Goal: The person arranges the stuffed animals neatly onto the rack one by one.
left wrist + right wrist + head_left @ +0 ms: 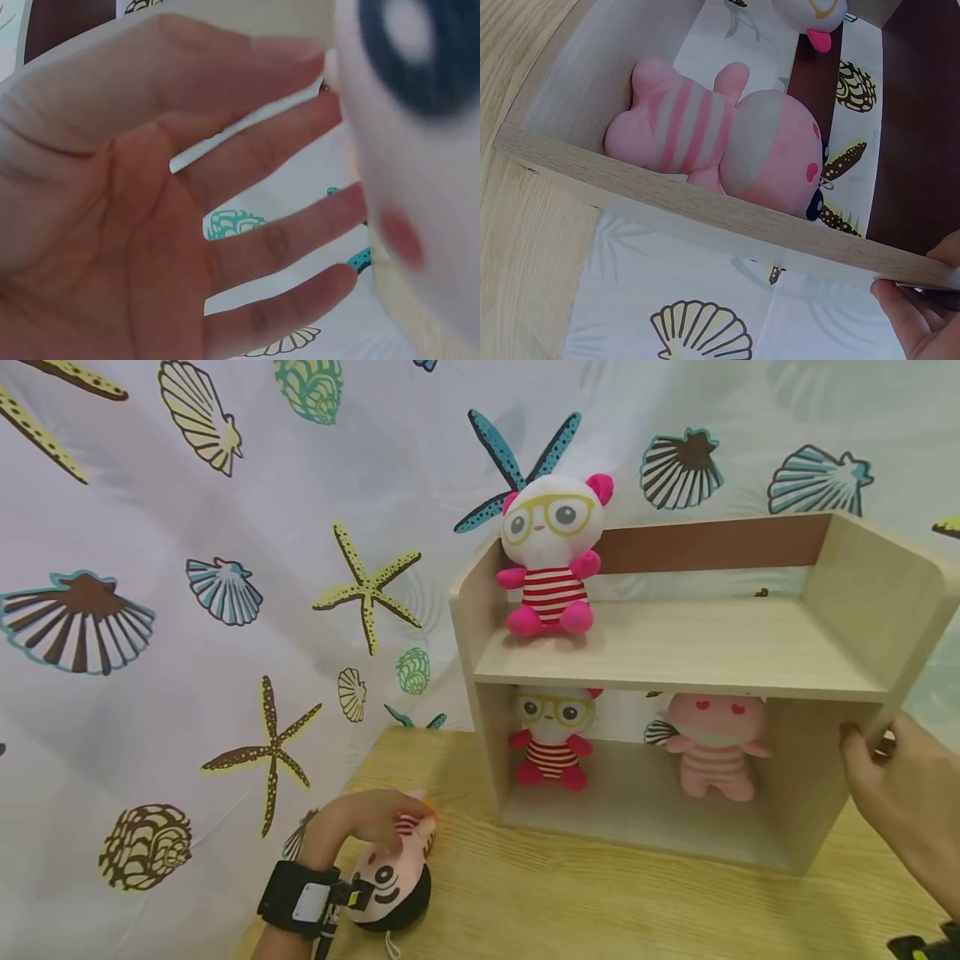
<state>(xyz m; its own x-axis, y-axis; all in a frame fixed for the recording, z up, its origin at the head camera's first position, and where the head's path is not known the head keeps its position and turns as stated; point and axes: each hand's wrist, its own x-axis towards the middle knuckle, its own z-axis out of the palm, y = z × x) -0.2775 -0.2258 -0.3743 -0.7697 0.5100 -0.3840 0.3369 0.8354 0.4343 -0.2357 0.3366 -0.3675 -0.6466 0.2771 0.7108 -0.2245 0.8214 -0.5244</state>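
Note:
A plush doll (390, 887) with a pale pink face, black cap and striped red-and-white body lies on its back on the table. Bent at the wrist, my left hand (367, 817) reaches over its body; in the left wrist view the fingers are spread and nearly straight, with their tips right at the doll's edge. My right hand (911, 789) grips the right side panel of a two-tier wooden shelf (697, 635), thumb on the inner face. Inside the lower tier, at the right, sits a pink striped plush toy (694, 135).
A panda plush (551, 585) with yellow glasses sits at the left of the upper tier. Another panda plush (553, 747) is below it in the lower tier. Behind the wood-grain table (585, 902) hangs a white curtain (247, 677) printed with shells and starfish.

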